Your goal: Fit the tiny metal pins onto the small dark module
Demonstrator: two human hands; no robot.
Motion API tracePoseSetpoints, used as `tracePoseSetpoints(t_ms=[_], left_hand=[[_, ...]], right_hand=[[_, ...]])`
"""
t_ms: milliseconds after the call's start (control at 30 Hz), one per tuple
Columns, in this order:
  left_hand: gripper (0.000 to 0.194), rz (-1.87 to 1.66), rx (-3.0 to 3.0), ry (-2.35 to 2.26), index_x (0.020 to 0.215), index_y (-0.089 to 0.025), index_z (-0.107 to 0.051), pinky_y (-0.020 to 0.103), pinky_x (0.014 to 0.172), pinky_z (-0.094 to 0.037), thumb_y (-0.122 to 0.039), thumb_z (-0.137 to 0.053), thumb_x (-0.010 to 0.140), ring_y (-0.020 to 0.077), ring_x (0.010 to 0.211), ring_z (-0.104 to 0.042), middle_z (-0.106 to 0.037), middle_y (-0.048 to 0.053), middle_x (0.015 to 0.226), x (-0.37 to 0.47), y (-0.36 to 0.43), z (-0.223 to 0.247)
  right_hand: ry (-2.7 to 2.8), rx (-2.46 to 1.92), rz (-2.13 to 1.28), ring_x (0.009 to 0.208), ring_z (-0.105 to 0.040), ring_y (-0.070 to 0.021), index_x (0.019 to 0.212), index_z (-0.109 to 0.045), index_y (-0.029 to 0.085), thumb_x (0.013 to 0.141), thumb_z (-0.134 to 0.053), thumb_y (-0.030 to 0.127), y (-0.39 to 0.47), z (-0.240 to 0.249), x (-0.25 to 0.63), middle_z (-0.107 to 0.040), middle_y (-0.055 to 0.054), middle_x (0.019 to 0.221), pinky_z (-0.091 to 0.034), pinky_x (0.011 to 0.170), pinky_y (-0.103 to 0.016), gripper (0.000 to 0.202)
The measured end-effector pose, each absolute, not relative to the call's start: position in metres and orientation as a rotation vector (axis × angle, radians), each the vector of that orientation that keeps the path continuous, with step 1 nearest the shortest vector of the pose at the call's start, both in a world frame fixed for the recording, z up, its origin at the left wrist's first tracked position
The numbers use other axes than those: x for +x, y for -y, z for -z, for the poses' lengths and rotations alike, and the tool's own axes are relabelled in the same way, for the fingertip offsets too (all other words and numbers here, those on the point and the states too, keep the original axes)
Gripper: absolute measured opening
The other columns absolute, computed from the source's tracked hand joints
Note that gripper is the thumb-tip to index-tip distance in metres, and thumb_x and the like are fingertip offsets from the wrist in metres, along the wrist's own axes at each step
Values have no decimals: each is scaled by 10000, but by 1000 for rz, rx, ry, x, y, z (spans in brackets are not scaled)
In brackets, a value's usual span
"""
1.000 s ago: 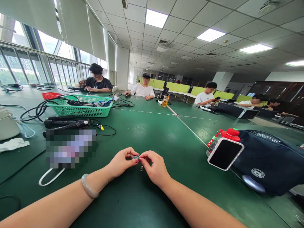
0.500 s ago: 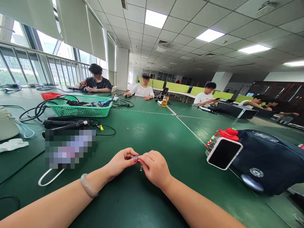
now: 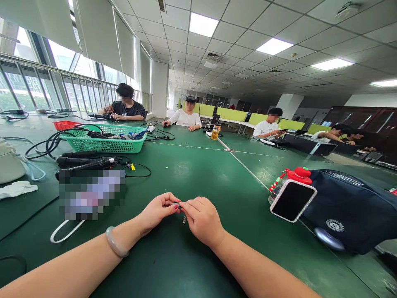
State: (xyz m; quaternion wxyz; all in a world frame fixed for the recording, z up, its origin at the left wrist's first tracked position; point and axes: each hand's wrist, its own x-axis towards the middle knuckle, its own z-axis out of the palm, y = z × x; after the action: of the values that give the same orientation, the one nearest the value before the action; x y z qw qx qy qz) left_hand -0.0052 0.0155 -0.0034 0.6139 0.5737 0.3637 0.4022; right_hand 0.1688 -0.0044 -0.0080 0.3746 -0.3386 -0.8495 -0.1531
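My left hand [image 3: 157, 212] and my right hand [image 3: 202, 220] meet low over the green table [image 3: 186, 265], fingertips almost touching. Both are closed in a pinch around a small dark and silvery metal piece [image 3: 184, 219]. One end hangs below my right fingers; most of the rest is covered by fingertips, so its exact kind is not clear. A pale bangle [image 3: 115, 242] circles my left wrist.
To the left lie a green basket [image 3: 130, 145] with cables, black handheld tools [image 3: 89, 166] and a blurred-out pouch. On the right a phone [image 3: 293, 201] leans by a red-lidded bottle [image 3: 299, 175] and a dark blue bag [image 3: 353, 215]. Several people sit farther back.
My hands stay almost in place, with a slight shift of the left thumb over the metal piece. A person at the far right has drawn back an outstretched arm.
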Motion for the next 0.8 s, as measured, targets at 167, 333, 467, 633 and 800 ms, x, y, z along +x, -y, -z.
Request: tracePoseSetpoints(t_ms=[167,333,467,633,800], left_hand=[[287,-928,1335,-843,779,-142,-551,299,767,-436,-350,-698,645,131,712,-582,-637,15,711,-5,-15,3],[282,-925,1347,-826,786,-140,-553,297,771,-431,-347,-691,655,124,712,-574,-634,14,713,-5,-16,3],[286,-921,1352,-834,781,-141,-552,296,771,-431,-355,-691,653,125,711,-571,-629,11,710,-6,-15,2],[292,-919,1347,-831,768,-140,-553,291,764,-433,-356,-703,641,126,708,-576,-629,11,707,-6,-14,1],[291,-917,1340,-823,776,-139,-558,290,766,-435,-354,-703,643,128,714,-581,-637,21,732,-6,-16,2]], right_hand=[[2182,-880,384,674,-511,-143,960,-640,174,861,-451,164,5,8,169,-651,-52,791,-382,631,-295,214],[2185,-875,380,679,-504,-149,975,-636,170,856,-456,163,4,10,169,-651,-48,795,-375,625,-298,216],[2192,-885,381,679,-500,-148,999,-631,178,851,-455,155,3,11,169,-650,-46,803,-371,622,-297,231],[2187,-889,386,673,-502,-146,990,-635,169,849,-454,149,4,12,169,-648,-50,788,-376,623,-295,230],[2185,-899,395,670,-509,-147,986,-638,175,852,-452,157,4,11,168,-648,-54,787,-380,621,-295,229]])
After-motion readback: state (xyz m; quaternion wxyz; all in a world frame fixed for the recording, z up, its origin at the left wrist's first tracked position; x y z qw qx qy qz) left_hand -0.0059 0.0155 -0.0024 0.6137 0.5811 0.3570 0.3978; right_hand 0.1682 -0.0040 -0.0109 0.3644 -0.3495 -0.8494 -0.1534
